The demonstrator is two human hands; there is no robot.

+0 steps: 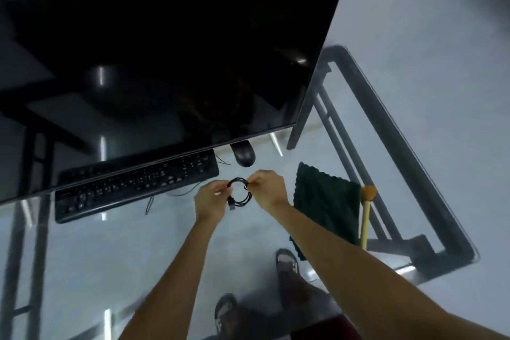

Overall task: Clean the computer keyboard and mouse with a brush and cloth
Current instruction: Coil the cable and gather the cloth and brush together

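Observation:
A black keyboard [132, 188] lies on the glass desk, partly under the edge of a large dark monitor. A black mouse [243, 156] sits just right of it, half hidden by the monitor's lower edge. A dark green cloth [325, 207] lies to the right, with a brush [367, 215] beside it that has a pale handle and an orange head. Both my hands hold a coiled black cable [239, 194] above the desk in front of the keyboard: my left hand [212, 201] pinches its left side and my right hand [269, 188] its top right.
The big monitor [165, 50] overhangs the back of the glass desk [414, 163], which has a dark metal frame and ends at the right. Thin wires trail from the keyboard. My feet in sandals show through the glass below.

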